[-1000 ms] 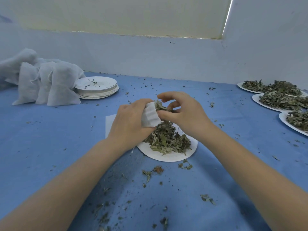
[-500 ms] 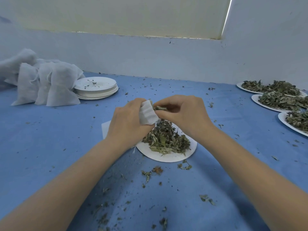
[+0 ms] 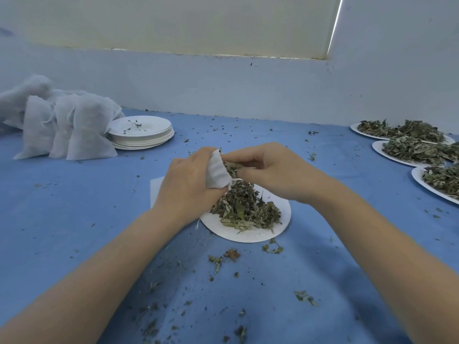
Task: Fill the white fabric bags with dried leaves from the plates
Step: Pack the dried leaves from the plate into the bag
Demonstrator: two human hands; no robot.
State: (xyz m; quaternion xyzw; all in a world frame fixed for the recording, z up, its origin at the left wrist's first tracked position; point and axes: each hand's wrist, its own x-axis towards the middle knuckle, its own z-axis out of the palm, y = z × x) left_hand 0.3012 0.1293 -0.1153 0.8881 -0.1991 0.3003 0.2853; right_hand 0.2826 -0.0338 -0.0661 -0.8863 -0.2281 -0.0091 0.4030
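Observation:
My left hand (image 3: 185, 186) grips a small white fabric bag (image 3: 217, 173) with its mouth turned to the right, just above a white paper plate (image 3: 250, 235). A heap of dried leaves (image 3: 244, 208) lies on that plate. My right hand (image 3: 270, 170) has its fingers curled at the bag's mouth, pinching dried leaves and pushing them in. How full the bag is stays hidden by my fingers.
Filled white bags (image 3: 62, 125) lie in a pile at the far left beside a stack of empty plates (image 3: 141, 131). Three plates of leaves (image 3: 412, 150) stand at the right edge. Leaf crumbs litter the blue cloth (image 3: 74, 219). A white sheet (image 3: 155, 189) lies under my left hand.
My right hand has dropped and closed onto the bag's mouth, pressing leaves in. The left hand with the bag has barely moved.

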